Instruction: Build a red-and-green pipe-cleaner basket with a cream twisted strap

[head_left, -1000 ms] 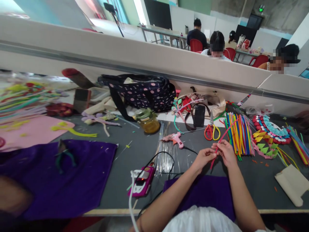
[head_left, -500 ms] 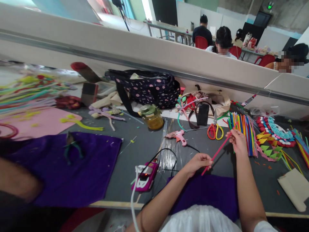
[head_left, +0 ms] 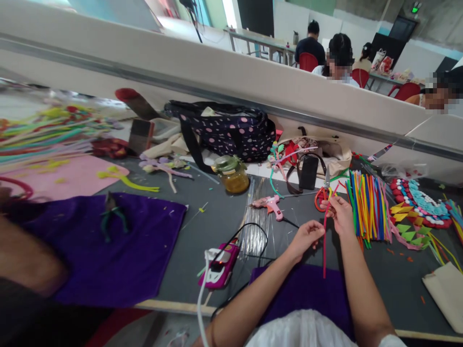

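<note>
A pinkish-red pipe cleaner [head_left: 324, 260] hangs nearly upright between my hands, its lower end over the purple cloth [head_left: 289, 294] at the table's front. My left hand [head_left: 306, 239] pinches it around the middle, fingers closed. Higher up, near its top end, my right hand [head_left: 342, 215] grips it between thumb and fingers. Just behind the right hand lie scissors [head_left: 320, 198] with red and yellow handles, partly hidden by it. To the right, a bundle of coloured pipe cleaners [head_left: 371, 207] lies on the dark table.
A pink glue gun [head_left: 274, 207] rests left of my hands, beside clear sticks [head_left: 255, 241] and a magenta device [head_left: 219, 270] with cables. Farther back are a glass jar [head_left: 231, 176] and a dotted bag [head_left: 231, 132]. At left, another person's arm [head_left: 25, 255] is near pliers [head_left: 113, 217].
The pipe cleaner has swung from a slant to nearly vertical. My hands have come closer together, the right one moving left and the left one a little up and right. The view has shifted slightly.
</note>
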A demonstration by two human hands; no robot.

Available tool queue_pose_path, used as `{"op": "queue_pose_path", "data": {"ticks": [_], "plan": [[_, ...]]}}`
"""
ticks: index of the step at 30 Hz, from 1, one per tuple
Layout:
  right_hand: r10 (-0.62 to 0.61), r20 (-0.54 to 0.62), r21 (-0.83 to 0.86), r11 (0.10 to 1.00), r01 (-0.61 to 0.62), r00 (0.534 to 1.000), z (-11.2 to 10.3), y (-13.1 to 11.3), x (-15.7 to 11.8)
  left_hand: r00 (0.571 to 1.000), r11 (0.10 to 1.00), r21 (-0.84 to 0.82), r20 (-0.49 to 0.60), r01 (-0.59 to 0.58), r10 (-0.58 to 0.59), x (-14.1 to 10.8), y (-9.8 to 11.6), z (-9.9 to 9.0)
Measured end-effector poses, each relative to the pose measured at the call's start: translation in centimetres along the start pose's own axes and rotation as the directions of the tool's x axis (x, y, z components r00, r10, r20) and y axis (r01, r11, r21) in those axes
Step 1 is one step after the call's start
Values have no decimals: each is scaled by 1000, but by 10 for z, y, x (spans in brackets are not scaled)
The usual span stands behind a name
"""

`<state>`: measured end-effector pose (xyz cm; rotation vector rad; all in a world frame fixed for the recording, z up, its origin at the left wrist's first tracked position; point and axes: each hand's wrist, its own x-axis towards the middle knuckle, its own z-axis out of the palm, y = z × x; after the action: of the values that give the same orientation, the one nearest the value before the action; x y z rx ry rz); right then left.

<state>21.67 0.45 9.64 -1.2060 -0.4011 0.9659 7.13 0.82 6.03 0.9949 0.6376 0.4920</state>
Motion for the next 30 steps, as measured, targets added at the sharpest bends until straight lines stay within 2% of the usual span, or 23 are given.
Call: {"op": "queue_pose_path", "data": {"ticks": [6, 9, 12, 14, 16, 18, 19, 21, 23, 26, 28, 30], "plan": [[5, 52, 28, 1000, -6, 999, 21, 6, 3, 981, 977, 163, -113, -139, 158, 9, -5, -10], [-16, 49, 15, 1000, 16, 999, 23, 5, 6, 976, 964, 199, -89, -176, 197, 11, -3, -13], [-52, 1, -48, 997, 52, 999, 7, -6, 18, 987, 965, 210, 4, -157, 160, 10, -2, -13], [-100, -62, -146, 985, 90, 993, -16, -19, 31, 992, 970, 211, 40, -124, 118, 10, -3, -12], [-172, -120, -270, 954, 135, 978, -45, -34, 49, 995, 972, 214, 28, -95, 91, 9, -7, -11], [-269, -185, -491, 858, 148, 945, -76, -50, 68, 997, 974, 211, -3, -80, 83, 9, -13, -12], [-303, -218, -625, 773, 105, 928, -90, -57, 77, 996, 974, 210, -14, -80, 85, 8, -16, -12], [-333, -259, -701, 710, 60, 906, -113, -70, 91, 994, 971, 218, -33, -96, 106, 8, -23, -14], [-377, -289, -760, 649, 28, 880, -126, -79, 98, 986, 960, 247, -65, -131, 152, 8, -29, -16], [-472, -308, -833, 554, 6, 826, -128, -79, 94, 965, 929, 314, -103, -198, 240, 8, -35, -19], [-524, -254, -885, 465, 23, 813, -119, -66, 85, 949, 897, 369, -100, -245, 300, 8, -36, -20], [-508, -63, -958, 273, 92, 859, -103, -43, 74, 933, 858, 429, -85, -283, 350, 8, -36, -21]]}}
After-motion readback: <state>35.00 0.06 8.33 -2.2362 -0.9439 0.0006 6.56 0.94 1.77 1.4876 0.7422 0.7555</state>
